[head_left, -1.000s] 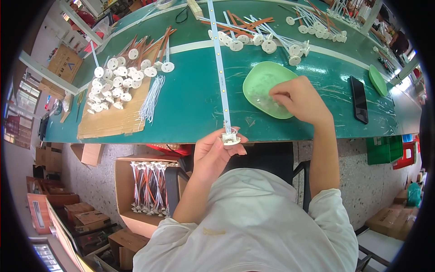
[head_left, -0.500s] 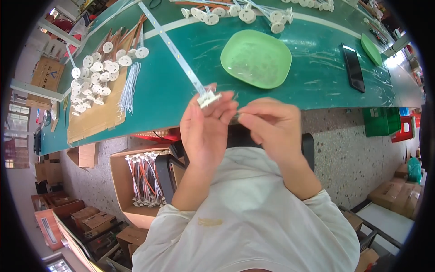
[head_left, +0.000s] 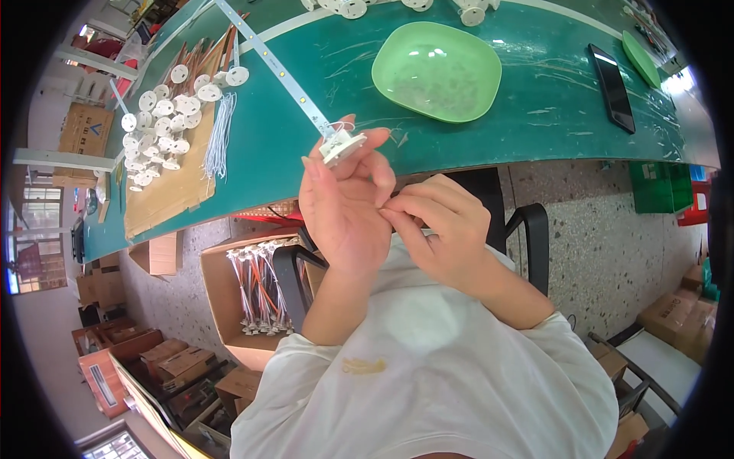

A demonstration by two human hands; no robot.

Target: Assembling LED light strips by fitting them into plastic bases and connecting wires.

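Your right hand (head_left: 447, 233): nearest you, above your lap, fingers curled with thumb and forefinger pinched together against the left palm; whatever they pinch is too small to tell.
Your left hand (head_left: 344, 203): raised just short of the table's near edge, fingers half closed, fingertips gripping a round white holder (head_left: 342, 145).
Step in hand: you seem to be fitting a small piece to the holder at the strip's end; this is a judgement from the pinch.
Next move calls for: a steady left grip and a fine, well-aimed pinch from the right.
Holder: white, disc-shaped, tilted, thin wires looping over it, at the table's near edge.
LED strip (head_left: 271, 61): long, narrow, white, running from the holder to the far left across the green table (head_left: 535, 115).
Green dish (head_left: 437, 70): farther right, apart from both hands, with tiny bits inside.
Far left: a heap of white discs (head_left: 164, 115) on cardboard.
Far right: a dark phone (head_left: 612, 86).
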